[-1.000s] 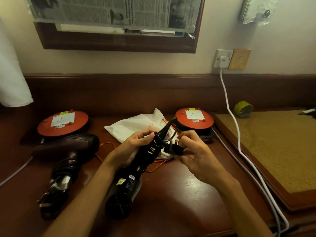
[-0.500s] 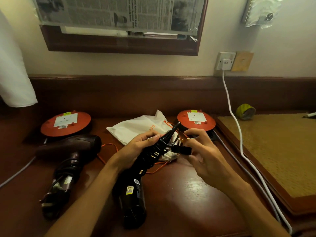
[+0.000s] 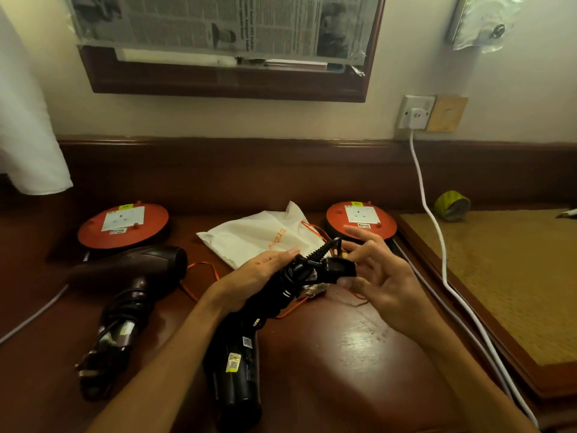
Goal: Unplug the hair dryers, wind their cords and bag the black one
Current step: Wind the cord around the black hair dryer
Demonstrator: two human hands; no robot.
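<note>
We see two bare forearms, no sleeves, watch or rings; left hand (image 3: 262,270) and right hand (image 3: 381,276) ungloved.

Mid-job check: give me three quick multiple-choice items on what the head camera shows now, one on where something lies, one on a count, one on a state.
1. Where does the white bag lie?
A. between the two orange cord reels
B. on the woven mat
C. over the brown dryer

2. How many hair dryers show?
A. one
B. two
C. three

3. What is the state of the black plug?
A. in the wall socket
B. in a reel socket
C. unplugged, at the right hand

Key: 1 A, it lies between the left reel and the right reel. 2 B, the brown dryer and the black dryer. 3 C, the right hand has it by the wound handle.
</note>
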